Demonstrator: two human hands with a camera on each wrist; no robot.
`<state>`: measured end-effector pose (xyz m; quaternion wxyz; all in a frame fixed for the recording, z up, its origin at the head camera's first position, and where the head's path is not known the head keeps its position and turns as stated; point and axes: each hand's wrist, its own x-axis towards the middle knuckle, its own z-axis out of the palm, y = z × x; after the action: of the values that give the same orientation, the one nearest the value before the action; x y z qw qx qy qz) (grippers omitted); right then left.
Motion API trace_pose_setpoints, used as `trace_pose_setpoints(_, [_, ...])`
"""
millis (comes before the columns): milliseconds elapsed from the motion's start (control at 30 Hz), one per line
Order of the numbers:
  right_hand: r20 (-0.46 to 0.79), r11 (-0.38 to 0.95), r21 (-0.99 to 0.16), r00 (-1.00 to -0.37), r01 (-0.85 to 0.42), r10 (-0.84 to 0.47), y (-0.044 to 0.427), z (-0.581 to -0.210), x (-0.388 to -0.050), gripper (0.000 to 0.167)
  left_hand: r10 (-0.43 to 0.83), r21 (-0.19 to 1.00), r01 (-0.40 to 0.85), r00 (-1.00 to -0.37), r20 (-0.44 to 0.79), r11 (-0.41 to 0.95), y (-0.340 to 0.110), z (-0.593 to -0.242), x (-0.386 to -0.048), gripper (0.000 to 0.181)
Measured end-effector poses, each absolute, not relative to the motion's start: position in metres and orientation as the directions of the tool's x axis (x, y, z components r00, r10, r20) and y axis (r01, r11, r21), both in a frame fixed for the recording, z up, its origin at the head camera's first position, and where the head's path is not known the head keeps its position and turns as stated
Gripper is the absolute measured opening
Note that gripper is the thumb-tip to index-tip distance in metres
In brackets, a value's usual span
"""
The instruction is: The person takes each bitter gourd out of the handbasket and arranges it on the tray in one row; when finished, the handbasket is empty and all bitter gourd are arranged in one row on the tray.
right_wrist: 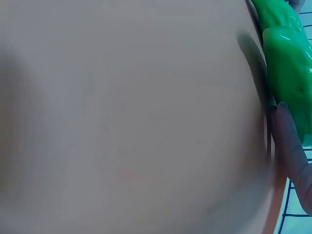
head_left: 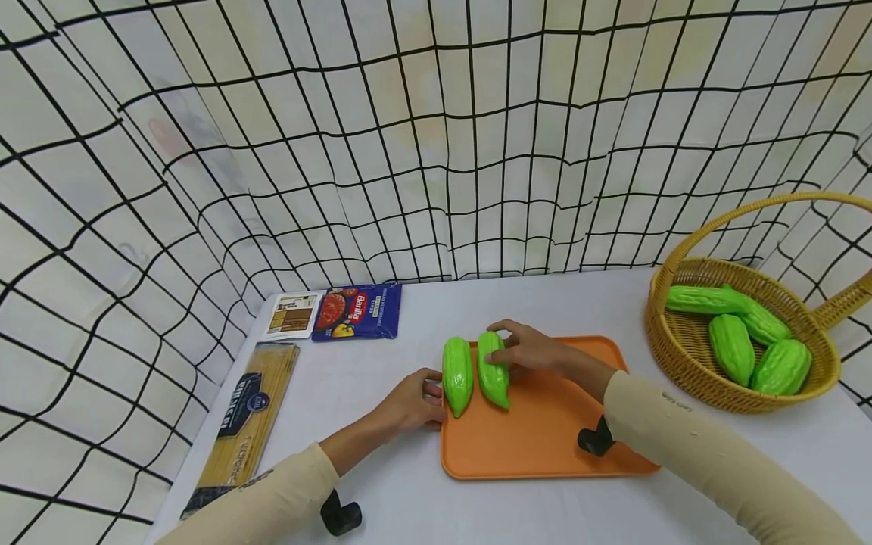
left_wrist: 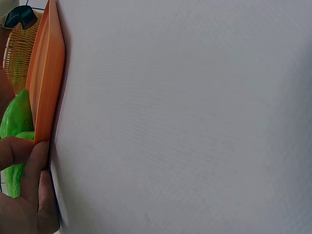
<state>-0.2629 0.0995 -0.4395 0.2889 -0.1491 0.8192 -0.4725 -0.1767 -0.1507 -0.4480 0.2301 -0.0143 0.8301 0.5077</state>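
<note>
Two green ridged vegetables lie side by side at the left end of an orange tray (head_left: 545,446). My right hand (head_left: 531,348) grips the right one (head_left: 492,378), thumb on its near side and fingers over its far end. My left hand (head_left: 411,400) pinches the tray's left edge beside the left vegetable (head_left: 458,375). In the left wrist view, the thumb and fingers of the left hand (left_wrist: 29,180) meet at the tray rim (left_wrist: 48,83). The right wrist view shows a finger of the right hand (right_wrist: 292,151) against a green vegetable (right_wrist: 290,78).
A wicker basket (head_left: 654,325) with several green vegetables stands at the right. Back left lie a blue Barilla pouch (head_left: 375,310) and a white packet (head_left: 291,315), with a long pasta pack (head_left: 262,409) in front of them. Black netting surrounds the table (head_left: 381,484).
</note>
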Motion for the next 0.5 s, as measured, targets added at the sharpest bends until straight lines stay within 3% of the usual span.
trace_pose_setpoints(500, [-0.328,0.468,-0.881,-0.805,0.071,-0.495,0.0918,-0.4408,-0.2589,0.07,0.23,0.843,-0.229,-0.897,-0.377,0.487,-0.1527,-0.4494,-0.1776,0.072])
